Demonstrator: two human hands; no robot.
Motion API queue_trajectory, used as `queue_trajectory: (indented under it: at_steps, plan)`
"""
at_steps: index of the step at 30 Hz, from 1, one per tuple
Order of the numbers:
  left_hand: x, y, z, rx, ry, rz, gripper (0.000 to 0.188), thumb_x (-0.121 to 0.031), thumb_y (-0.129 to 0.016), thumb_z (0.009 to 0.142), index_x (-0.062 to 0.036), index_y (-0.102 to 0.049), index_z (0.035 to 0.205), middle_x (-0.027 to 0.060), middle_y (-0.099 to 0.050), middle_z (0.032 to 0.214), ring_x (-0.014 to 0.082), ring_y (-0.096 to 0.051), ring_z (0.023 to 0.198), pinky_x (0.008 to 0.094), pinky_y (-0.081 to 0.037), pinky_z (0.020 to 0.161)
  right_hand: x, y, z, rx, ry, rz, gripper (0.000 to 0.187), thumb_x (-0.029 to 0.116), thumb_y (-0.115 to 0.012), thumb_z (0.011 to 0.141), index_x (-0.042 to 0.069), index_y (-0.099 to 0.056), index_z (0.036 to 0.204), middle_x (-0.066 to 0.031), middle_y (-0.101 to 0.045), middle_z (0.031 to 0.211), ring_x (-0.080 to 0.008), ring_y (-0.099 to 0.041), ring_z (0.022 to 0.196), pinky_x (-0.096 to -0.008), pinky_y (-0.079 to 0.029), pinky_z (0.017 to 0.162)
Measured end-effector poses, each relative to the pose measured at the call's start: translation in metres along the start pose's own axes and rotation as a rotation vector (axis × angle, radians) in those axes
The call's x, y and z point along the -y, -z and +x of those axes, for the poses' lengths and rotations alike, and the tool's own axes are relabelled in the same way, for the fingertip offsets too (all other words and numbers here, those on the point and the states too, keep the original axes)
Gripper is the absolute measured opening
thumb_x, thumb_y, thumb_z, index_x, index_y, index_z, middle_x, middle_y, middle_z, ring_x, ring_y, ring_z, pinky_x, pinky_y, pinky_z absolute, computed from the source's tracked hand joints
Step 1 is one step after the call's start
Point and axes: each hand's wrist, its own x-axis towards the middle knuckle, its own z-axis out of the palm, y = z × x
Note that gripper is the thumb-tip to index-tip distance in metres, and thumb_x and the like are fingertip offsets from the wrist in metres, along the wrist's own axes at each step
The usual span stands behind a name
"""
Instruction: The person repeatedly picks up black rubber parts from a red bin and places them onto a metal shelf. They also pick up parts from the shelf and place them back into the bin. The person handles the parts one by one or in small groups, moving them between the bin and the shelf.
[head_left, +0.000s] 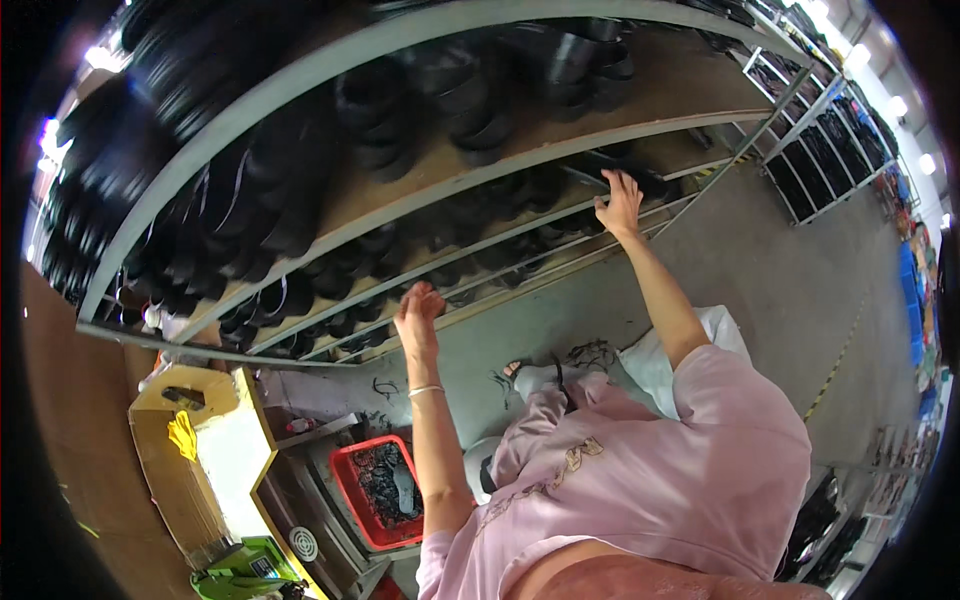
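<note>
Right hand (620,203), upper centre-right of frame: fingers spread and laid flat on a dark shoe sole (625,170) at the front lip of a shelf (540,150) of the grey metal rack. Palm down on it, not yet closed round it.

Left hand (418,305), centre of frame: raised toward a lower tier of the rack, fingers curled loosely together. Whether it pinches anything I cannot tell; it holds nothing I can make out.

Sole's long axis seems to run along the shelf edge, lower left to upper right in the picture. Toe or heel end too dark to tell.

Judgement on the reach: curl the fingers over the sole's far edge and draw it straight toward the lip, keeping clear of the stacked black soles (470,110) behind so they stay put.

Lower left: red crate (345,480) with dark pieces inside, yellow workbench (215,440) beside it
</note>
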Motion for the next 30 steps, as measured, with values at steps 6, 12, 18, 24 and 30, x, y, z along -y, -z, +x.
queue_trajectory:
  at_steps: [6,12,18,24,30]
  plan:
    - [0.0,-0.039,0.07,-0.046,0.029,-0.027,0.03,-0.021,-0.056,0.088,0.001,-0.054,0.108,0.009,-0.059,0.097,0.0197,-0.056,0.095,0.0354,-0.046,0.084,-0.049,0.034,0.087,0.713,-0.121,-0.178,0.113,0.053,-0.078,0.05,0.024,-0.019,0.143,-0.0242,-0.019,0.144,-0.0448,-0.016,0.133,-0.0563,-0.014,0.105]
    - [-0.007,-0.067,0.095,0.13,0.128,-0.467,0.044,-0.03,-0.055,0.077,-0.0051,-0.053,0.113,0.0111,-0.055,0.116,0.0282,-0.049,0.109,0.0492,-0.032,0.095,-0.09,0.015,0.078,0.64,-0.084,0.119,0.106,0.045,-0.08,0.052,0.023,-0.026,0.141,-0.0253,-0.019,0.144,-0.0435,-0.014,0.133,-0.0588,-0.012,0.105]
    - [-0.019,-0.091,0.102,0.168,0.196,-0.548,0.062,-0.043,-0.05,0.074,-0.0052,-0.048,0.122,0.0146,-0.046,0.13,0.0336,-0.038,0.122,0.0566,-0.021,0.102,-0.207,-0.012,0.193,0.574,-0.067,-0.01,0.078,0.05,-0.069,0.07,0.011,-0.041,0.132,-0.0175,-0.037,0.138,-0.0379,-0.033,0.127,-0.0526,-0.031,0.1]
    - [-0.021,-0.064,0.094,0.227,0.126,-0.455,0.076,-0.055,-0.051,0.073,-0.0116,-0.037,0.134,0.0145,-0.029,0.143,0.0385,-0.028,0.129,0.067,-0.003,0.101,-0.07,-0.054,0.189,0.687,-0.509,0.833,0.073,0.049,-0.065,0.072,0.01,-0.043,0.13,-0.0164,-0.039,0.135,-0.0362,-0.035,0.125,-0.0518,-0.031,0.1]
    - [-0.011,-0.079,0.098,0.333,0.299,-0.484,0.068,-0.05,-0.045,0.082,-0.009,-0.031,0.135,0.0195,-0.029,0.14,0.0402,-0.031,0.126,0.0672,-0.028,0.094,0.015,-0.1,0.105,0.45,-0.744,1.561,0.068,0.048,-0.062,0.074,0.01,-0.044,0.128,-0.0154,-0.042,0.132,-0.0344,-0.037,0.123,-0.0511,-0.031,0.1]
